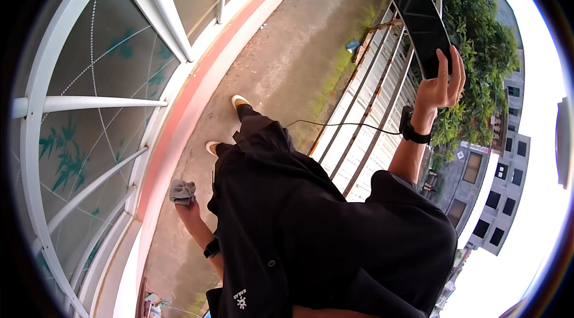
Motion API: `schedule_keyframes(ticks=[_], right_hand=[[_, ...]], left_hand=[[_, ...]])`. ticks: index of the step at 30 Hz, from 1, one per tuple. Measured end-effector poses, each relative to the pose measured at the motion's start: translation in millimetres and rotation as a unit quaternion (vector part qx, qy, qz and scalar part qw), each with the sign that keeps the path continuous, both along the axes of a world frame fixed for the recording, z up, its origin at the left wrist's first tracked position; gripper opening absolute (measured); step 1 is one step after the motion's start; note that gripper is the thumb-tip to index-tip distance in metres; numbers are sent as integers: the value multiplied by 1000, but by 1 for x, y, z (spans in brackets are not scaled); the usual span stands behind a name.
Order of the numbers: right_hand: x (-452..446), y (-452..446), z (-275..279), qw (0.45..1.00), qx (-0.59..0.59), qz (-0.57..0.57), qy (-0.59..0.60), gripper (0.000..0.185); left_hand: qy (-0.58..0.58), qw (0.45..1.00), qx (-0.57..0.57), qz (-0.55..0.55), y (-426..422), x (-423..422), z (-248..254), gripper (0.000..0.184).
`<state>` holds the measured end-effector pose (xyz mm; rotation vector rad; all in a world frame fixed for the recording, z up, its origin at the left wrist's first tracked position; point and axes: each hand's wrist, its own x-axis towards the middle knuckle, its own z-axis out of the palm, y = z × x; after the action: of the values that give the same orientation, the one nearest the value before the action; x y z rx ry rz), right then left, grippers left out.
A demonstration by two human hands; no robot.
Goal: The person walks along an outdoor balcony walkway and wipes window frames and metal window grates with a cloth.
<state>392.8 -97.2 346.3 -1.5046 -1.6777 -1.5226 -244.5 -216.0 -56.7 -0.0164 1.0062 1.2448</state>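
My right hand (441, 86) is raised at the upper right and grips a black smartphone (420, 24) by its lower end. The phone's screen is dark and its top points away from me. Around that wrist sits a black band (415, 132) with a small dark device, from which a thin cable (341, 124) runs toward my clothes. Low on the left, my left hand (189, 210) is closed around a bunched grey cloth (182, 192); most of its fingers are hidden. A black band (211, 248) circles this wrist too.
To the left is a window (101, 49) with white bars (95, 102), above a pink ledge (173, 132). A rusty metal railing (378, 94) lines the right, with a leafy tree (478, 49) and buildings (505, 192) beyond. My feet stand on a concrete walkway (281, 49); blue litter (352, 45) lies near the railing.
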Motion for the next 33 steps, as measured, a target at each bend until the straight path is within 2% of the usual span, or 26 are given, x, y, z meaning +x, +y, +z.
schedule_keyframes(ticks=[4, 6, 8, 10, 17, 18, 19, 20, 22, 24, 26, 30, 33], right_hand=[[-7, 2, 1, 1000, 9, -3, 0, 31], [-10, 1, 2, 1000, 6, -5, 0, 31], [-9, 0, 3, 1000, 3, -6, 0, 31], [-5, -2, 4, 1000, -5, -1, -5, 6], [-3, -3, 4, 1000, -2, 6, -9, 9], [-5, -2, 3, 1000, -3, 14, 9, 17], [-7, -1, 3, 999, -4, 21, 27, 32], [-5, -1, 1, 999, -3, 22, 28, 32], [-1, -1, -6, 987, -83, 28, 135, 32], [0, -4, -17, 961, -215, -36, 171, 31], [-9, -7, -36, 904, -379, -29, 198, 29], [-24, -44, -126, 741, -625, 108, 218, 25], [-59, -80, -181, 663, -679, 179, 258, 26]], left_hand=[[-1, 999, -37, 14, -2, -1, -2, 15], [21, 994, -107, 4, 2, 3, 11, 7], [22, 994, -111, 0, 1, 1, 8, 8], [23, 993, -115, -3, 0, 1, 7, 8], [-16, 998, -58, -6, -11, -14, -24, 16], [-38, 998, -33, -26, -13, -19, -30, 17], [-38, 998, -33, -26, -12, -17, -27, 17], [-30, 997, -67, 3, -11, -13, -24, 18], [-16, 994, -101, 37, -11, -12, -24, 19], [-17, 995, -102, -4, -13, -18, -31, 20], [-32, 994, -103, 28, -12, -14, -27, 21], [-28, 995, -85, 30, -14, -12, -28, 20], [-21, 993, -108, 34, -19, -6, -25, 18]])
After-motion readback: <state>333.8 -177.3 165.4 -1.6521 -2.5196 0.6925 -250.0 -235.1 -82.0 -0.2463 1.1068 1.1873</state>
